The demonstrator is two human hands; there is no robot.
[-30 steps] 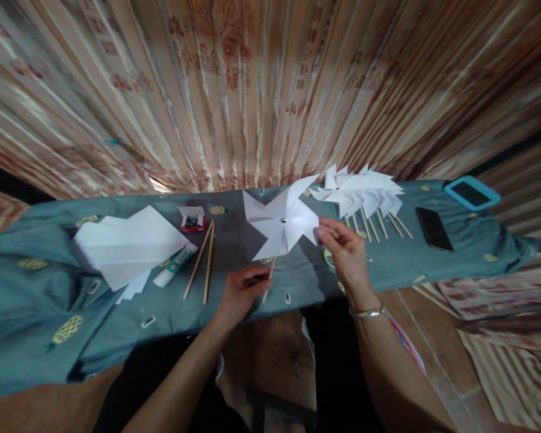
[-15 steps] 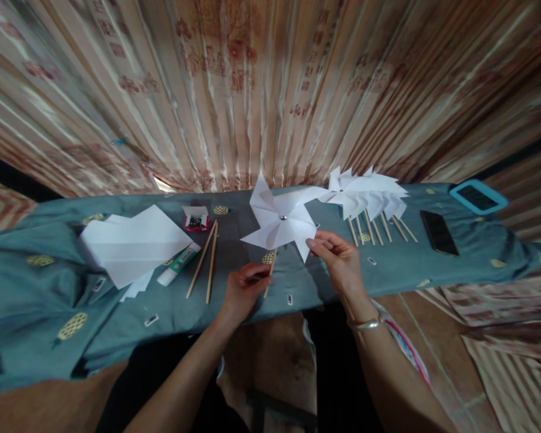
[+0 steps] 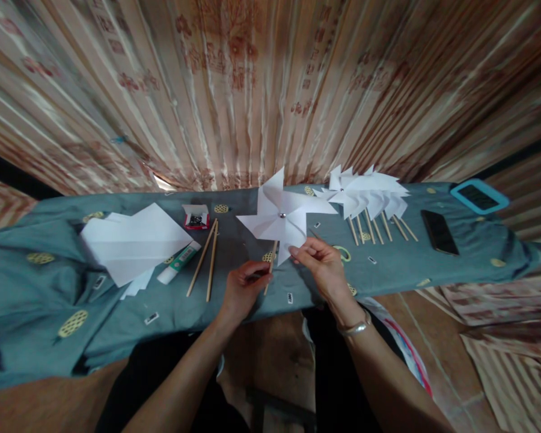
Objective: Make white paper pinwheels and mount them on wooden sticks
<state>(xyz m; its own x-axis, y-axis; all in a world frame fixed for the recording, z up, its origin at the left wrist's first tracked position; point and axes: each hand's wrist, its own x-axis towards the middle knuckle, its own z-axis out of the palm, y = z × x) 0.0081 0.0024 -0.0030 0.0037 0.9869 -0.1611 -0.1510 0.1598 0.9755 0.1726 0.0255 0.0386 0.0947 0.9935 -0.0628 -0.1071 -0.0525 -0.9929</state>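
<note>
A white paper pinwheel (image 3: pixel 270 210) with a shiny metal pin at its centre is held up over the table. My left hand (image 3: pixel 243 288) is closed around its wooden stick (image 3: pixel 273 255), below the blades. The thumb and fingers of my right hand (image 3: pixel 322 264) pinch the tip of the lowest blade. Beyond my right hand lie several finished pinwheels (image 3: pixel 369 195) in an overlapping row, sticks toward me. A green scissor handle (image 3: pixel 342 253) shows just right of my right hand; the rest is hidden.
Left on the teal tablecloth (image 3: pixel 130 325) are folded white paper sheets (image 3: pixel 135 243), a glue stick (image 3: pixel 179 263), two loose wooden sticks (image 3: pixel 211 258) and a small red box (image 3: pixel 196 217) of pins. At the right lie a dark phone (image 3: pixel 439 232) and a blue-framed device (image 3: pixel 479 196). A curtain (image 3: pixel 252 90) hangs behind.
The pinwheel's blades have turned clockwise. My right hand has moved left and slightly down with a blade tip, uncovering the green handle. My left hand stays on the stick.
</note>
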